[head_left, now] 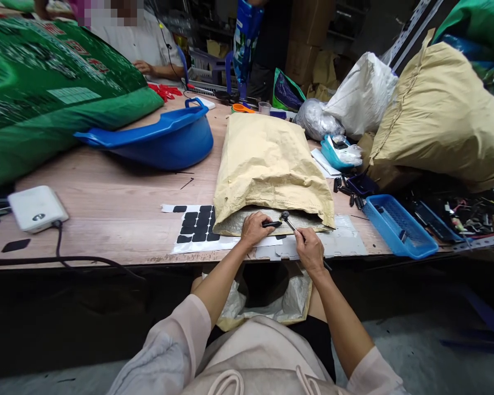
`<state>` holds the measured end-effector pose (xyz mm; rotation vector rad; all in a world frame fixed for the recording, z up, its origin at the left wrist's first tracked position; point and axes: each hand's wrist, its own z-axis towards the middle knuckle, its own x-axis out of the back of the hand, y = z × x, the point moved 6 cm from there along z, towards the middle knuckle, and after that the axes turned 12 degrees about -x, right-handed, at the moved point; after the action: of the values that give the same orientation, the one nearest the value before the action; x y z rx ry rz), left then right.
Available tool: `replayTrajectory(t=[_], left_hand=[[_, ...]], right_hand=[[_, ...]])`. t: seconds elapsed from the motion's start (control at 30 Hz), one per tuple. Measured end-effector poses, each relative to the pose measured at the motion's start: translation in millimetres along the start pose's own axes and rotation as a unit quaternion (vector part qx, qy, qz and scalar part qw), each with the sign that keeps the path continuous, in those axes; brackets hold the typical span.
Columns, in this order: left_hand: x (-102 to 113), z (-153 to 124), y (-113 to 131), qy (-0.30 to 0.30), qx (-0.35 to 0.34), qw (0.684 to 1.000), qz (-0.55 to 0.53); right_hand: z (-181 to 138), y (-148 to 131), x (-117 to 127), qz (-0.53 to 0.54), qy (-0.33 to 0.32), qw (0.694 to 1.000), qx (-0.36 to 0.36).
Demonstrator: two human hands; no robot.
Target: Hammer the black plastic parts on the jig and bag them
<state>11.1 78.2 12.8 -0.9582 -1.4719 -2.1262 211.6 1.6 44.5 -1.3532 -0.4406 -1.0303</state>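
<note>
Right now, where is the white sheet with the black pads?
In the head view the sheet lies at the near edge of the table, just left of the left hand, its right end reaching the tan sack.

Green sack: red printed marks and a pale panel of fine print, all too blurred to read.
Blue bag at the back: light print on it, too small to read.
Readable text: none.
</note>
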Motion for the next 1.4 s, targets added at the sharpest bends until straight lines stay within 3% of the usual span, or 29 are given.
replayTrajectory(t=[0.53,1.17,1.4], left_hand=[[-2,0,-2,-0.010,0.005,1.000,0.014],[-2,-1,-3,-0.003,0.012,1.000,0.007],[0,-1,-1,-0.003,0.015,1.000,0.003]], right_hand=[[1,3,2,-0.010,-0.003,1.000,-0.029],[-5,-15,3,-0.031,0.015,0.999,0.037],[-5,-17,-10,-0.051,-0.020,0.997,0.054]])
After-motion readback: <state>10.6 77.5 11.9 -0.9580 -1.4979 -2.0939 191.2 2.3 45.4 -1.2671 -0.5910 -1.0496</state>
